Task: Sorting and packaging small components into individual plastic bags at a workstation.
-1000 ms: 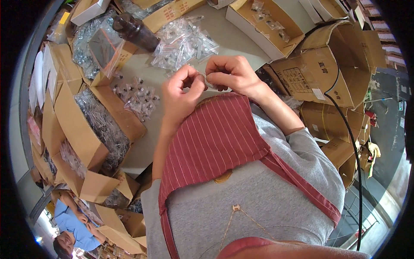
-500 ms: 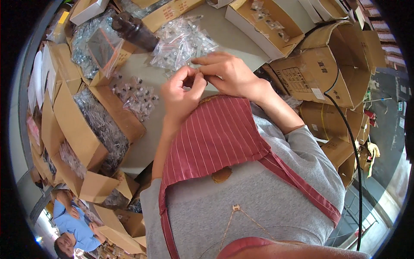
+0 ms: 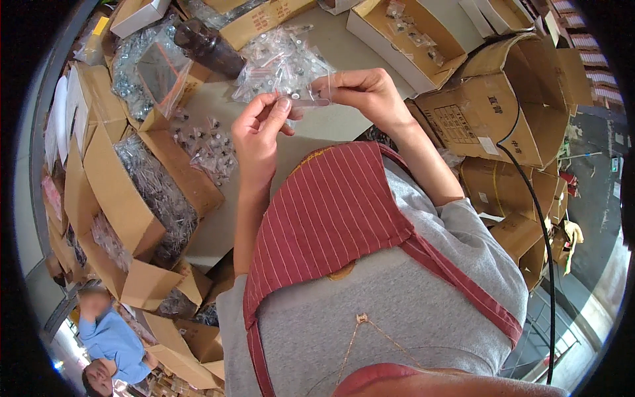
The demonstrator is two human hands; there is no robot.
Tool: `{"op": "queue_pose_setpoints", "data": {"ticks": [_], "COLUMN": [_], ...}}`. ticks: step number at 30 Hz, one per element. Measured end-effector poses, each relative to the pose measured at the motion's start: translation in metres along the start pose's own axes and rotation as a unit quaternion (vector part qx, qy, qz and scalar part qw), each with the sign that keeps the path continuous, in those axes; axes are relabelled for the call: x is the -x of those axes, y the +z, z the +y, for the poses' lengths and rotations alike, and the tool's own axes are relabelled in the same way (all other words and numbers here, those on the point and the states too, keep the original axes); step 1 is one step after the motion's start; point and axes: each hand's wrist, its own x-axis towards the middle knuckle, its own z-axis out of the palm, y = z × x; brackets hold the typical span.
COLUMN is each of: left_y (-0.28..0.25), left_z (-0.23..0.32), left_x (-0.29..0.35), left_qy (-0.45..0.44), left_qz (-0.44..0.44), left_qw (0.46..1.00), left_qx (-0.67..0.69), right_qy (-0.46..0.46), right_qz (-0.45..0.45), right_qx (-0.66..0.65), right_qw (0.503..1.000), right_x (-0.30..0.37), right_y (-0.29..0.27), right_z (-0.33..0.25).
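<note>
Between my two hands is a small clear plastic bag [image 3: 312, 102], held over the near edge of a pile of small clear bags with little metal parts [image 3: 279, 61]. My left hand [image 3: 258, 132] pinches the bag's left end between thumb and fingers. At its right end, my right hand [image 3: 370, 92] grips it with fingertips together. What the bag holds, if anything, is hard to make out against the pile. A smaller heap of bags with dark pieces [image 3: 210, 149] lies on the table to the left of my left hand.
Behind the pile's left side lies a dark brown bottle [image 3: 208, 47]. Cardboard boxes of bagged parts [image 3: 155, 192] line the left. A shallow carton [image 3: 403, 43] with a few bags stands far right, near a large open box [image 3: 483, 106]. Another person [image 3: 116, 347] is at lower left.
My hands, close together before, have drawn apart, and the clear bag now shows stretched between them. My left hand moved slightly left. The other person's arm has moved up toward the head.
</note>
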Motion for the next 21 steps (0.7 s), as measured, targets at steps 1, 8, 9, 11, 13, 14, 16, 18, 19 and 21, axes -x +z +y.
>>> {"op": "queue_pose_setpoints", "data": {"ticks": [1, 8, 9, 11, 13, 14, 16, 18, 19, 21], "left_y": [-0.001, 0.003, 0.002, 0.003, 0.007, 0.009, 0.003, -0.001, -0.001, -0.002], "left_z": [-0.001, 0.001, 0.0, -0.002, 0.006, 0.01, 0.003, -0.006, -0.009, -0.011], "left_x": [0.001, 0.006, 0.007, 0.007, 0.01, 0.012, 0.01, 0.008, 0.007, 0.009], "left_qy": [0.025, 0.059, 0.059, 0.041, 0.026, 0.011, 0.013, 0.016, 0.019, 0.023], "left_qz": [0.004, -0.025, -0.026, -0.024, -0.032, -0.038, -0.039, -0.043, -0.049, -0.052], "left_qw": [1.0, 0.998, 0.998, 0.997, 0.997, 0.997, 0.997, 0.997, 0.998, 0.998], "left_qx": [0.003, -0.029, -0.029, -0.066, -0.067, -0.068, -0.066, -0.061, -0.038, -0.017], "right_qy": [-0.001, 0.053, 0.042, 0.038, 0.034, 0.036, 0.037, 0.037, 0.038, 0.032], "right_qz": [0.0, -0.081, -0.096, -0.091, -0.086, -0.085, -0.085, -0.066, -0.065, -0.042], "right_qx": [-0.001, -0.071, -0.069, -0.061, -0.052, -0.036, -0.02, -0.035, -0.034, -0.049], "right_qw": [1.0, 0.993, 0.992, 0.993, 0.994, 0.995, 0.995, 0.997, 0.997, 0.997], "right_x": [0.0, 0.003, 0.003, 0.003, 0.003, 0.003, 0.003, 0.004, 0.004, 0.003], "right_y": [-0.001, -0.009, -0.008, -0.006, -0.006, -0.007, -0.007, -0.006, -0.006, -0.005], "right_z": [-0.004, -0.004, -0.005, -0.004, -0.003, -0.003, -0.005, -0.007, -0.008, -0.011]}}
